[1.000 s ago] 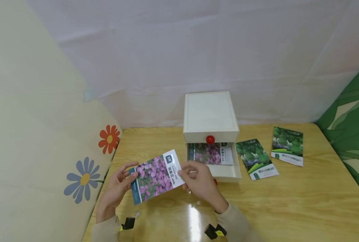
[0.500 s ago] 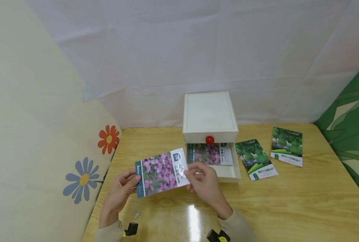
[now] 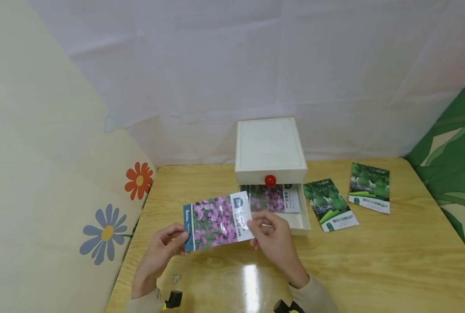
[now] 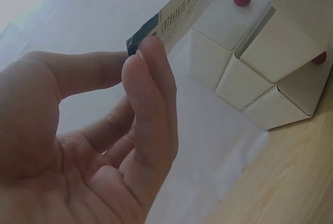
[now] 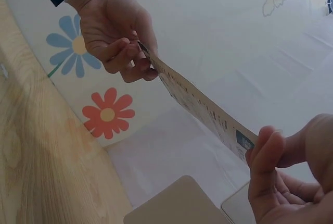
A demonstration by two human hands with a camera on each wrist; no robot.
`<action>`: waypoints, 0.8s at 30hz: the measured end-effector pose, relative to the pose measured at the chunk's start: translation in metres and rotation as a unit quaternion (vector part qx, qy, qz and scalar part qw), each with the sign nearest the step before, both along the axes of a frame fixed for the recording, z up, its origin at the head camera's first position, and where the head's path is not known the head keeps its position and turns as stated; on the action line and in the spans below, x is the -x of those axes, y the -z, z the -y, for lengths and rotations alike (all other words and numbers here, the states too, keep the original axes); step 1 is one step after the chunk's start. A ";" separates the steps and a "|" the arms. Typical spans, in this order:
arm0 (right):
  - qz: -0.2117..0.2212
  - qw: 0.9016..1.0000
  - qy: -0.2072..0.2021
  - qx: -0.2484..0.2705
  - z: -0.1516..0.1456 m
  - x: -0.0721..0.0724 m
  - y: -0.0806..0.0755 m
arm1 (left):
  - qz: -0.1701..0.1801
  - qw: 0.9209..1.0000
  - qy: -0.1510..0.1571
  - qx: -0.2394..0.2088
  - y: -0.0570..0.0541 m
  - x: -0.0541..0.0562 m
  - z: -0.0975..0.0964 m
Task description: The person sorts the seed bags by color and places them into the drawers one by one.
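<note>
A seed packet (image 3: 215, 221) with pink flowers on its front is stretched between both hands above the table. My left hand (image 3: 163, 250) pinches its dark blue end between thumb and fingers. The white end is pinched by my right hand (image 3: 273, 237). The right wrist view shows the packet (image 5: 195, 104) nearly edge-on. Behind it stands a small white drawer cabinet (image 3: 270, 143) with red knobs. One drawer (image 3: 295, 221) below the top one is pulled out. In that drawer lies another pink-flower packet (image 3: 271, 199), partly covered by the held packet in the head view.
Two green-pictured packets lie right of the cabinet, a nearer packet (image 3: 328, 202) and a farther packet (image 3: 370, 182). The wooden table (image 3: 377, 265) meets a white cloth (image 3: 201, 87) at the back. A flower-printed panel (image 3: 79, 174) borders the left side.
Both hands have carried the pink-flower packet to the right and slightly up, closer to the pulled-out drawer. Its tilt has become more level. Cabinet and green packets have stayed put.
</note>
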State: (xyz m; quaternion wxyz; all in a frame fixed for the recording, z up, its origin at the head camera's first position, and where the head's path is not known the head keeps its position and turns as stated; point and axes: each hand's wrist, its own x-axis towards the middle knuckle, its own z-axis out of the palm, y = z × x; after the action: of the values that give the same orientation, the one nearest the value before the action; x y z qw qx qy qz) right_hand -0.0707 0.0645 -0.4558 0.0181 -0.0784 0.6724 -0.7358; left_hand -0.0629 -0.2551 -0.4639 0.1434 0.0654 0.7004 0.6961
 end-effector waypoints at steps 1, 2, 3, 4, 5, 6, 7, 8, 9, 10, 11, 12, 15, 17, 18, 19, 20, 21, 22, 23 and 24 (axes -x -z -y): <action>0.000 1.000 0.000 -0.001 -0.001 0.000 0.000 | -0.001 1.000 0.002 0.000 0.000 0.000 -0.001; -0.001 1.000 0.000 -0.002 -0.002 -0.001 0.001 | -0.001 1.000 0.002 -0.001 0.000 0.000 -0.001; -0.001 1.000 0.000 -0.002 -0.002 -0.001 0.001 | -0.001 1.000 0.001 0.000 -0.001 0.000 -0.002; -0.003 1.000 0.001 -0.003 -0.003 -0.002 0.001 | -0.003 1.000 0.001 0.003 -0.001 0.000 -0.003; -0.004 1.000 0.001 -0.003 -0.004 -0.002 0.001 | -0.003 1.000 -0.001 0.006 -0.002 0.000 -0.004; -0.006 1.000 0.002 -0.003 -0.005 -0.003 0.002 | -0.003 1.000 -0.003 0.009 -0.003 0.000 -0.006; -0.009 1.000 0.004 -0.002 -0.006 -0.003 0.002 | -0.003 1.000 -0.005 0.013 -0.003 0.001 -0.007; -0.012 1.000 0.007 -0.002 -0.007 -0.003 0.002 | -0.002 1.000 -0.006 0.016 -0.003 0.002 -0.008; -0.014 1.000 0.010 -0.002 -0.009 -0.003 0.001 | -0.002 1.000 -0.006 0.020 -0.004 0.002 -0.010; -0.015 1.000 0.013 -0.001 -0.010 -0.003 0.001 | -0.003 1.000 -0.006 0.024 -0.004 0.003 -0.011; -0.015 1.000 0.016 0.000 -0.012 -0.003 0.001 | -0.002 1.000 -0.007 0.028 -0.004 0.004 -0.013; -0.013 1.000 0.019 0.000 -0.013 -0.004 0.001 | -0.002 0.999 -0.007 0.032 -0.005 0.005 -0.015; -0.006 1.000 0.028 -0.004 -0.019 -0.004 0.000 | -0.005 0.999 -0.007 0.046 -0.005 0.009 -0.020; 0.001 0.999 0.035 -0.010 -0.022 -0.005 0.000 | -0.005 0.998 -0.008 0.055 -0.006 0.010 -0.023; 0.004 0.999 0.039 -0.015 -0.024 -0.005 0.000 | -0.006 0.998 -0.007 0.059 -0.006 0.011 -0.025; 0.007 0.999 0.044 -0.018 -0.025 -0.006 0.000 | -0.008 0.998 -0.005 0.063 -0.006 0.012 -0.027; 0.010 0.999 0.049 -0.021 -0.027 -0.006 -0.001 | -0.010 0.998 -0.003 0.066 -0.007 0.013 -0.029; 0.013 0.998 0.053 -0.025 -0.028 -0.006 0.000 | -0.012 0.998 0.000 0.068 -0.007 0.014 -0.031; 0.016 0.998 0.057 -0.027 -0.030 -0.006 0.000 | -0.015 0.998 0.003 0.069 -0.007 0.015 -0.032; 0.018 0.998 0.061 -0.029 -0.032 -0.006 0.000 | -0.017 0.997 0.008 0.071 -0.007 0.016 -0.034; 0.019 0.997 0.065 -0.032 -0.033 -0.006 0.000 | -0.018 0.997 0.013 0.072 -0.006 0.017 -0.035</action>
State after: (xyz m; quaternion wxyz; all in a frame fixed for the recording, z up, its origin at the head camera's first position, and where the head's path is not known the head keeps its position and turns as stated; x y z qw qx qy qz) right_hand -0.0646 0.0976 -0.4557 -0.0147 -0.0203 0.6988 -0.7149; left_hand -0.0799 -0.2197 -0.4578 0.1440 0.0768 0.7500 0.6410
